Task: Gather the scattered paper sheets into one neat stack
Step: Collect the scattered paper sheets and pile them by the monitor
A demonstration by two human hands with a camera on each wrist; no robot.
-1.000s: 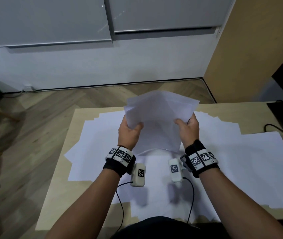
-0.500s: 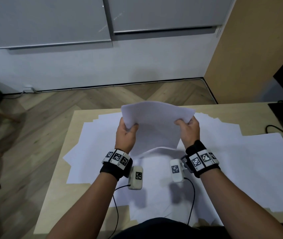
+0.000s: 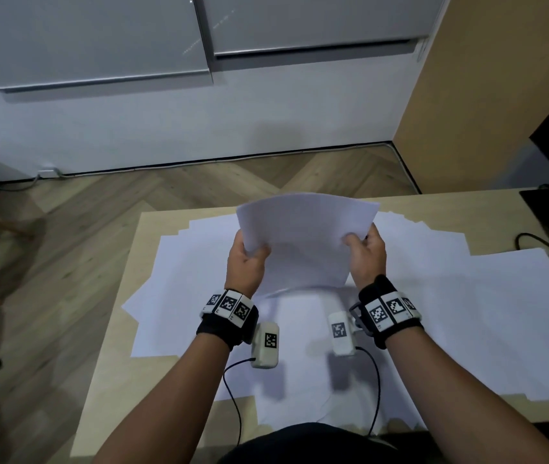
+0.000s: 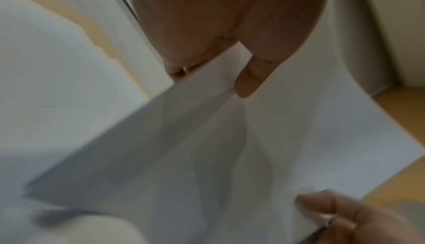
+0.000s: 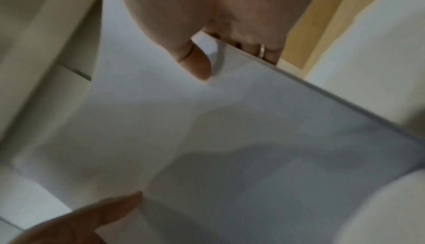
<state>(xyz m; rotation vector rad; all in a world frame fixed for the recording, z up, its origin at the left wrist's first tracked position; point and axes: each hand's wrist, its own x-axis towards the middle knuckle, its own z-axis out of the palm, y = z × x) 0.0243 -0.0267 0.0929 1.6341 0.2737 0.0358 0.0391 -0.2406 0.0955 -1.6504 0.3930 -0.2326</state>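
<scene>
light wood table before a white wall, covered with loose paper sheets. above its middle, a held bundle of sheets is lifted clear. left hand and right hand each pinch a side edge, thumbs on top.

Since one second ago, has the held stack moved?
Yes. The held stack has come down toward the table; its top edge sat past the far table edge, and now lies about level with it.

No readable text, only square black-and-white marker codes on the wristbands
</scene>
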